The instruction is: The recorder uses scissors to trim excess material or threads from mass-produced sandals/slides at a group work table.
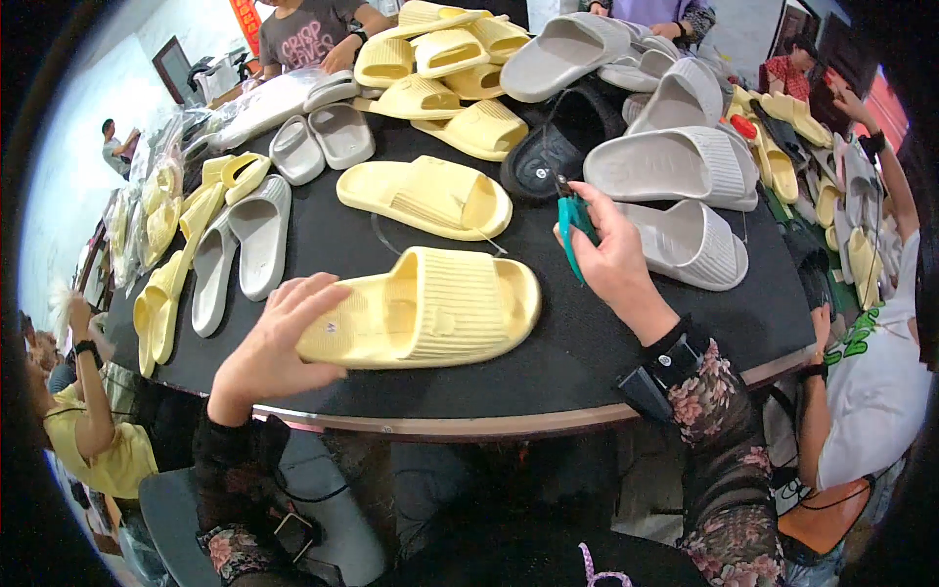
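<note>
My left hand [286, 338] is at the heel end of a yellow slipper [460, 308], its fingers along the far edge and its thumb along the near edge. That slipper lies sideways near the table's front edge, its ribbed strap up and toe to the right. Teal-handled nippers [575, 230] are gripped in my right hand [614, 249], jaws pointing away from me over the table. Just behind lies a second yellow slipper [421, 199], a thin clear string loop beside it. Closest to the nippers' tip is a black slipper [543, 161].
Yellow slippers [445, 54] are piled at the back of the black table [587, 377]. Grey slippers [675, 161] stand at the right; further grey ones [259, 235] lie at the left. A person in a dark shirt [311, 39] stands across the table; others work at both sides.
</note>
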Demonstrator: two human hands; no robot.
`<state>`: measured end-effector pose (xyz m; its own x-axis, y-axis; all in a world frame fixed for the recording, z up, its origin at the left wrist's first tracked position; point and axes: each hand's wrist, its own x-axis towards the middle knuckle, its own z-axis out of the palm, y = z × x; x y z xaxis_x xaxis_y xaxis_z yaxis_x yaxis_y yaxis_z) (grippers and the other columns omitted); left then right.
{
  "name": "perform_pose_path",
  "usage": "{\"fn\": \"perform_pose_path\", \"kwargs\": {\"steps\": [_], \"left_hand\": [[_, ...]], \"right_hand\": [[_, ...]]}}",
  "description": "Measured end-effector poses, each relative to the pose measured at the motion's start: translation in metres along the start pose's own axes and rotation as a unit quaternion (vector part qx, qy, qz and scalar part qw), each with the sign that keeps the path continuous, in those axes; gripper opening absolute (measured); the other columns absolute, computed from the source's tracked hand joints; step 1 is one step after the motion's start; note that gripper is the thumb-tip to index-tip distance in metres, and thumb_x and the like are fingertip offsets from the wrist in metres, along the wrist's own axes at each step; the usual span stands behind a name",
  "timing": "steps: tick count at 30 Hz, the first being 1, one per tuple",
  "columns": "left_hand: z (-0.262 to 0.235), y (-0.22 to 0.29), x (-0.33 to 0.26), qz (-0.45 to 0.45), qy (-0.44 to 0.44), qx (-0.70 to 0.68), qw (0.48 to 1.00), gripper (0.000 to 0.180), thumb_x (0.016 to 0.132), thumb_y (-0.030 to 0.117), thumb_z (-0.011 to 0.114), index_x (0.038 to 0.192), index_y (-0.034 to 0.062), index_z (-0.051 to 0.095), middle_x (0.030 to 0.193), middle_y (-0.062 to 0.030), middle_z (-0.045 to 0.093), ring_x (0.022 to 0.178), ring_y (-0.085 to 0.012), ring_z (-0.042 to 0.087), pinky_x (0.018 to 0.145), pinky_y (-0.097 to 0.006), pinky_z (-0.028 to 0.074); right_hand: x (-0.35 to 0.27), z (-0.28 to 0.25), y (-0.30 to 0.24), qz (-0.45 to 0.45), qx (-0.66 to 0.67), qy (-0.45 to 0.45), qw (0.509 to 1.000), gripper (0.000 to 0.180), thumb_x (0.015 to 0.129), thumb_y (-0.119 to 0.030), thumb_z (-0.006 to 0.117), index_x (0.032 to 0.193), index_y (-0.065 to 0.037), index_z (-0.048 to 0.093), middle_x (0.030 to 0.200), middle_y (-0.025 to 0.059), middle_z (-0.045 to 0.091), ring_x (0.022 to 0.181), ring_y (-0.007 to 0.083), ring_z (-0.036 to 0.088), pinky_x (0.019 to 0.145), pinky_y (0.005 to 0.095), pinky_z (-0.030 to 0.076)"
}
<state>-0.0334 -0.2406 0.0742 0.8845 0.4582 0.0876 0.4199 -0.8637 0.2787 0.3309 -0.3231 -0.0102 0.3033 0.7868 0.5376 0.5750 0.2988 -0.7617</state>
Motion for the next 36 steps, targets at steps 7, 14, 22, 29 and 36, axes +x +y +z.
{"fn": "perform_pose_path", "kwargs": {"steps": [7,14,22,29,36], "left_hand": [[0.005,-0.040,-0.004,-0.127,0.095,0.065,0.985,0.067,0.066,0.007,0.065,0.130,0.0043,0.045,0.138,-0.0198,0.040,0.129,-0.0347,0.036,0.108,-0.042,0.028],[0.022,-0.026,0.032,-0.140,0.159,0.009,0.977,0.052,0.081,0.011,0.059,0.130,0.0020,0.045,0.118,-0.0209,0.057,0.115,-0.0313,0.053,0.097,-0.037,0.040],[0.039,-0.042,0.092,-0.231,0.096,-0.283,0.926,0.043,0.095,0.018,0.046,0.130,-0.0070,0.041,0.078,-0.0084,0.061,0.068,-0.0105,0.058,0.060,-0.024,0.046],[0.051,-0.037,0.140,-0.199,0.092,-0.585,0.781,0.043,0.097,0.022,0.047,0.127,-0.0087,0.044,0.114,-0.0137,0.059,0.099,-0.0158,0.059,0.086,-0.026,0.048],[0.057,-0.012,0.131,-0.138,0.097,-0.599,0.783,0.041,0.093,0.015,0.051,0.126,-0.0081,0.044,0.116,-0.0162,0.058,0.102,-0.0195,0.060,0.086,-0.029,0.050]], "right_hand": [[-0.003,0.000,-0.005,0.025,0.050,0.009,0.998,0.043,0.079,-0.007,0.060,0.120,0.001,0.050,0.095,0.0211,0.064,0.082,0.0261,0.065,0.071,0.0336,0.049],[-0.004,-0.002,-0.004,0.018,0.026,-0.015,0.999,0.043,0.079,-0.007,0.059,0.120,0.003,0.050,0.101,0.0257,0.062,0.088,0.0338,0.064,0.074,0.0361,0.049],[-0.005,0.001,-0.015,-0.025,-0.021,-0.009,0.999,0.042,0.078,-0.007,0.059,0.119,0.002,0.050,0.089,0.0245,0.062,0.080,0.0360,0.062,0.069,0.0391,0.048],[-0.004,-0.005,-0.012,-0.065,-0.039,-0.008,0.997,0.037,0.079,-0.009,0.058,0.114,0.003,0.050,0.092,0.0259,0.060,0.082,0.0400,0.061,0.070,0.0434,0.048],[-0.003,-0.008,-0.016,-0.017,-0.023,-0.035,0.999,0.041,0.081,-0.008,0.058,0.120,0.001,0.049,0.092,0.0230,0.061,0.081,0.0308,0.064,0.071,0.0357,0.049]]}}
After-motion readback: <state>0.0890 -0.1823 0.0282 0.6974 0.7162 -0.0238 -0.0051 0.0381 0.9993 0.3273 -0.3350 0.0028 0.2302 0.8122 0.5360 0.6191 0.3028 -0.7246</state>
